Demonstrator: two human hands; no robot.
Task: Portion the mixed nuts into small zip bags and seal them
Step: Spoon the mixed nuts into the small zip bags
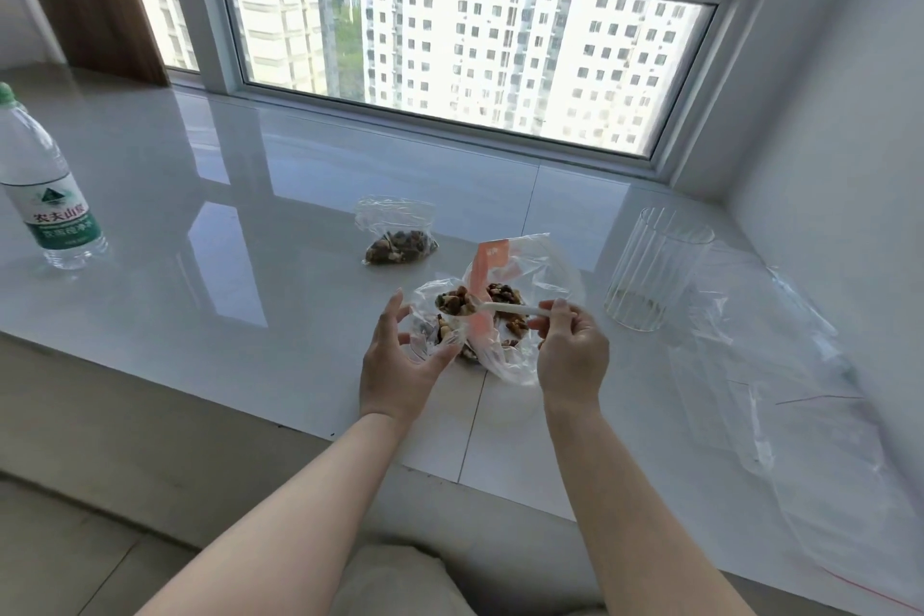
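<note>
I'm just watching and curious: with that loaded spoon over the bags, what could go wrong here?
The spoon in the right hand looks heaped, so nuts may drop beside the small bag, whose floppy mouth the left hand holds open. The right elbow could also brush the glass standing close by.

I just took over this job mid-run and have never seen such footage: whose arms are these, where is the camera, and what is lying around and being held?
There is no machine: a person works with two bare hands. The single picture comes from a camera on their head, looking forward and down. The right hand pinches a white spoon loaded with nuts. The left hand holds a small zip bag open beside the large nut bag. On the white sill lie a filled small bag, a water bottle, an empty glass and spare empty bags.
</note>
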